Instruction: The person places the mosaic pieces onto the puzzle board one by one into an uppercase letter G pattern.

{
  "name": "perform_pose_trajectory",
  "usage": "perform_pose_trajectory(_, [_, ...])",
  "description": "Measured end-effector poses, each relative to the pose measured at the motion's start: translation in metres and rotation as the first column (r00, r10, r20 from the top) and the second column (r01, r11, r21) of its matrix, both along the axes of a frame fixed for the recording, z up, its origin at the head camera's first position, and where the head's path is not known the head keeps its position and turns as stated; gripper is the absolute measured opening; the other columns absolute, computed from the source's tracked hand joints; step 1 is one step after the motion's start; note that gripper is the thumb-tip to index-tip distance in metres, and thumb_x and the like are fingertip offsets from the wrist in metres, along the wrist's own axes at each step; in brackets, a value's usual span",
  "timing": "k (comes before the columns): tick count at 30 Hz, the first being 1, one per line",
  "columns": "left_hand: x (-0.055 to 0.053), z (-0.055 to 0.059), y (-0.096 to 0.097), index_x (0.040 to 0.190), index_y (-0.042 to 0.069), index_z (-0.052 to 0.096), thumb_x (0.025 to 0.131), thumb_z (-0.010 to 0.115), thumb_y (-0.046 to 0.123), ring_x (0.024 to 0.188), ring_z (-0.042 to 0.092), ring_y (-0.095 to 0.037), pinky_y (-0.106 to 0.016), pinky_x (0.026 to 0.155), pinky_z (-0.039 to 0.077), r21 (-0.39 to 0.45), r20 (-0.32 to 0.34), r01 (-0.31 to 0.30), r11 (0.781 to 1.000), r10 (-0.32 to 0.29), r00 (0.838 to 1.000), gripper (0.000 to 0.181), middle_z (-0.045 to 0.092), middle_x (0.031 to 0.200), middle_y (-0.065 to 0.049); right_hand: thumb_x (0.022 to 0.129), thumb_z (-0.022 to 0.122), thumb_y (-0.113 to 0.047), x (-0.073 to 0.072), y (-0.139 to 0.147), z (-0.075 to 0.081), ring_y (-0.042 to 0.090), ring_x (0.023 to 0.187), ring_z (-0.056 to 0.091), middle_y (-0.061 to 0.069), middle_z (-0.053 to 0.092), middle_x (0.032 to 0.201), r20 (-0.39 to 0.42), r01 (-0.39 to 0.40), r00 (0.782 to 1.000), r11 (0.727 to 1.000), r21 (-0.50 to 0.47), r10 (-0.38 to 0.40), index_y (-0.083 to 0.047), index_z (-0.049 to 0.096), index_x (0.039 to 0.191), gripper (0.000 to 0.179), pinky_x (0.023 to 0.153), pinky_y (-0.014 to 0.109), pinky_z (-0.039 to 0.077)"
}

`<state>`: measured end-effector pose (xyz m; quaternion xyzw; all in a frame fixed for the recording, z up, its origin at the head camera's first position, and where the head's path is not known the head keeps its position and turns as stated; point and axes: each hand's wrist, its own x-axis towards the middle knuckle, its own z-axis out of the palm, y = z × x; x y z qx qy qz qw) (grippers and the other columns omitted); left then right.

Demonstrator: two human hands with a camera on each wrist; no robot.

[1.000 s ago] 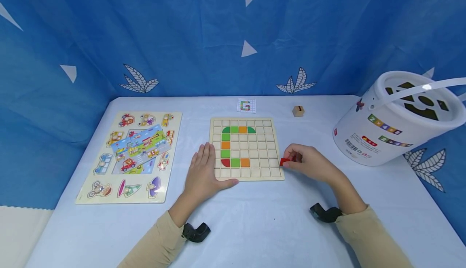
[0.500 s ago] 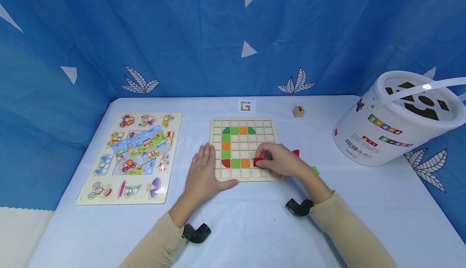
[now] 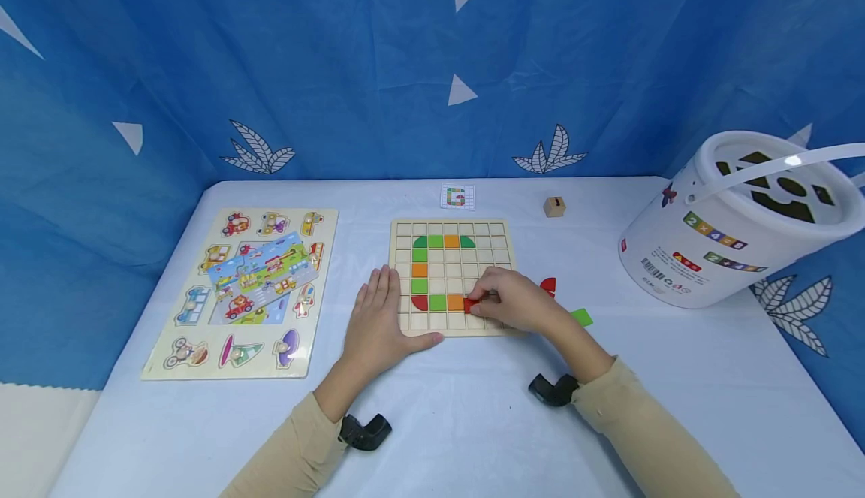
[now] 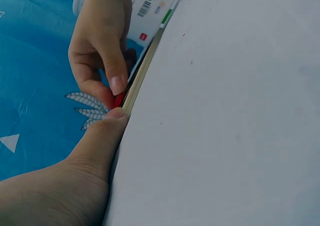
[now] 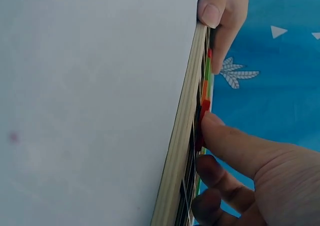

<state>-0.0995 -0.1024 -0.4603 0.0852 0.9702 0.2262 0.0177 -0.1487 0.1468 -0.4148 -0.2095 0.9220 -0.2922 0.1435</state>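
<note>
A wooden grid board lies mid-table, with green, orange and red tiles set in a C-shaped line of cells. My left hand rests flat along its left side, thumb at the front edge. Over the lower row, my right hand pinches a red tile between thumb and fingertips, right beside an orange tile. In the right wrist view, the red tile is tilted at the board's surface under the thumb. The right hand hides several cells at the board's right.
Red pieces and a green tile lie right of the board. Behind it are a small G pattern card and a wooden cube. A vehicle knob puzzle lies left. A white bucket stands right.
My right hand has carried the red tile left from beside the board onto its lower row, up to the orange tile. That uncovered the loose red and green pieces. The left hand stays put.
</note>
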Motion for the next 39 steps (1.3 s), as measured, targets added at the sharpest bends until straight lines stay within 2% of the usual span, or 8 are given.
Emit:
perform_pose_trajectory(3, [-0.0005,-0.0004,-0.0001,0.157,-0.001,0.015,0.069,0.066,0.081,0.156,0.006,-0.033,-0.050,0.126,0.012,-0.005,0.000,-0.001,1.000,0.001,1.000,0.130,0.012,0.167,-0.017,0.085,0.080,-0.025,0.0028,0.0005,0.0018,0.011,0.086,0.056,-0.012,0.064,0.092,0.009,-0.012,1.000,1.000,0.012,0.012,-0.029,0.076,0.092,0.009,0.075,0.026,0.052])
perform_pose_trajectory(8, [0.0002,-0.0004,-0.0004,0.157,-0.001,0.015,0.069,0.066,0.081,0.156,0.006,-0.033,-0.050,0.126,0.013,-0.006,-0.003,-0.001,1.000,0.001,1.000,0.130,0.012,0.167,-0.017,0.085,0.079,-0.024,0.0044,0.0003,0.0032,0.011,0.086,0.057,-0.012,0.063,0.091,-0.009,0.011,1.000,0.999,0.037,-0.010,-0.026,0.074,0.095,0.011,0.078,0.025,0.052])
perform_pose_trajectory(19, [0.0003,-0.0012,-0.0004,0.157,-0.001,0.015,0.069,0.066,0.081,0.156,0.007,-0.033,-0.050,0.126,0.012,-0.003,-0.009,0.000,1.000,0.000,1.000,0.131,0.012,0.167,-0.017,0.085,0.080,-0.023,0.0018,-0.0001,0.0012,0.013,0.084,0.056,-0.010,0.062,0.087,-0.051,0.049,0.998,0.996,0.078,-0.045,-0.028,0.075,0.094,0.011,0.077,0.026,0.051])
perform_pose_trajectory(24, [0.0001,-0.0016,-0.0006,0.157,-0.001,0.015,0.069,0.066,0.081,0.156,0.007,-0.033,-0.050,0.126,0.013,-0.007,-0.013,-0.002,1.000,0.002,1.000,0.131,0.013,0.167,-0.016,0.085,0.080,-0.022,0.0016,-0.0004,0.0025,0.011,0.086,0.058,-0.012,0.066,0.090,-0.058,0.034,0.998,0.996,0.083,-0.029,-0.026,0.078,0.096,0.012,0.080,0.027,0.052])
perform_pose_trajectory(27, [-0.0001,-0.0014,-0.0005,0.157,-0.001,0.015,0.069,0.066,0.081,0.156,0.007,-0.033,-0.050,0.126,0.013,-0.009,-0.013,-0.001,1.000,0.001,1.000,0.131,0.013,0.167,-0.017,0.085,0.080,-0.023,0.0026,-0.0003,0.0050,0.011,0.085,0.057,-0.012,0.065,0.089,-0.060,0.019,0.998,0.996,0.086,-0.014,-0.025,0.077,0.098,0.014,0.077,0.026,0.052])
perform_pose_trajectory(32, [-0.0003,-0.0012,-0.0006,0.157,-0.001,0.016,0.069,0.066,0.080,0.156,0.008,-0.034,-0.050,0.126,0.013,-0.014,-0.015,-0.001,1.000,0.001,1.000,0.130,0.014,0.166,-0.017,0.081,0.082,-0.034,0.0038,-0.0032,0.0054,0.011,0.078,0.055,-0.009,0.060,0.084,-0.095,0.011,0.995,0.992,0.126,0.001,-0.026,0.074,0.104,0.025,0.068,0.025,0.049])
perform_pose_trajectory(35, [-0.0002,-0.0012,-0.0005,0.157,-0.001,0.016,0.069,0.066,0.081,0.156,0.008,-0.033,-0.050,0.126,0.013,-0.015,-0.014,-0.001,1.000,0.000,1.000,0.130,0.014,0.166,-0.017,0.080,0.083,-0.037,0.0041,-0.0060,0.0044,0.010,0.078,0.054,-0.009,0.060,0.084,-0.124,0.010,0.992,0.990,0.140,0.008,-0.025,0.073,0.102,0.027,0.069,0.025,0.048])
perform_pose_trajectory(39, [0.0002,-0.0007,-0.0003,0.157,-0.001,0.015,0.069,0.066,0.081,0.156,0.008,-0.033,-0.050,0.126,0.013,-0.010,-0.016,0.001,1.000,-0.001,1.000,0.130,0.014,0.166,-0.017,0.080,0.084,-0.033,0.0036,-0.0076,0.0031,0.010,0.082,0.055,-0.010,0.062,0.089,-0.128,0.004,0.992,0.992,0.126,0.012,-0.025,0.074,0.102,0.025,0.074,0.025,0.050])
